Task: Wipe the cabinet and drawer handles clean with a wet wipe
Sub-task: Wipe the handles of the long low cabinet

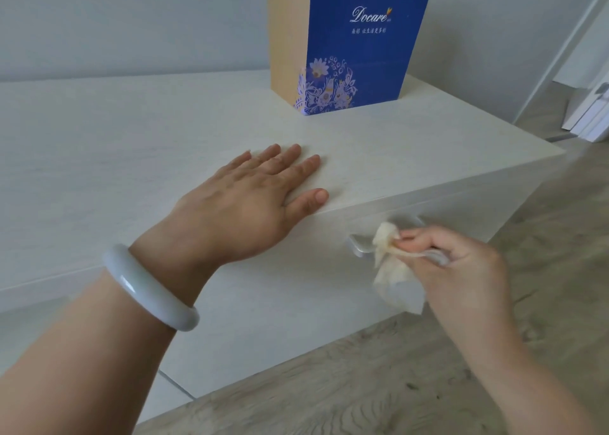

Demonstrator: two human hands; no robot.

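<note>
- The metal handle (362, 248) sits on the white drawer front (280, 303), just under the top edge of the cabinet.
- The wet wipe (390, 263) is bunched over the middle of the handle, with a tail hanging down.
- The right hand (461, 270) pinches the wipe with curled fingers.
- The left hand (244, 207) lies flat with straight fingers on the cabinet top (131, 138), holding nothing.
- To do this step well, I think the wipe should wrap around the bar and slide to both ends, also behind it.
- A blue paper bag (356, 39) stands further back.
</note>
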